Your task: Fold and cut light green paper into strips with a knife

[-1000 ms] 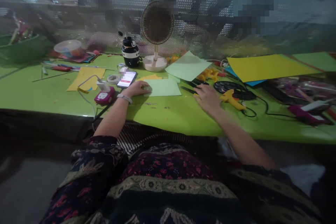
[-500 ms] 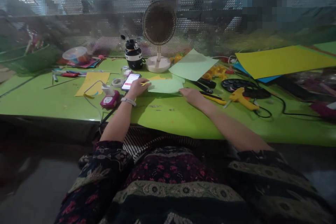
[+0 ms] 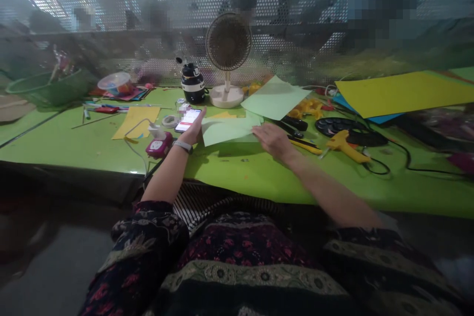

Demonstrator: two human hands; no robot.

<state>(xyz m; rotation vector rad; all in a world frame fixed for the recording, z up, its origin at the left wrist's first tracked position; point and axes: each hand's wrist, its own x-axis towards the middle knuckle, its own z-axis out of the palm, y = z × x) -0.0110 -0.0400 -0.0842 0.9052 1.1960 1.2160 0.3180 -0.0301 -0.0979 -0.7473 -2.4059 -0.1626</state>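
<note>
A light green sheet of paper (image 3: 227, 131) is raised off the table between my two hands, its near edge lifted and casting a shadow. My right hand (image 3: 274, 140) pinches its right end between thumb and fingertips. At the paper's left edge, my left hand (image 3: 194, 131) is turned on its side with the fingers stretched forward and no grip showing; whether it touches the paper is unclear. Just left of that hand lies a phone (image 3: 188, 119) with a lit screen. A second pale green sheet (image 3: 276, 98) lies behind the right hand.
A yellow glue gun (image 3: 348, 146) and a yellow-handled cutter (image 3: 305, 145) lie to the right. Behind stand a small fan (image 3: 228, 42) and a bottle (image 3: 193, 84). A purple plug adapter (image 3: 159, 145), a tape roll (image 3: 170, 121) and yellow paper (image 3: 137, 122) lie left.
My left hand has turned on its side and its fingers have straightened. The green sheet has tilted, with its left end lower and nearer me. My right hand still pinches it.
</note>
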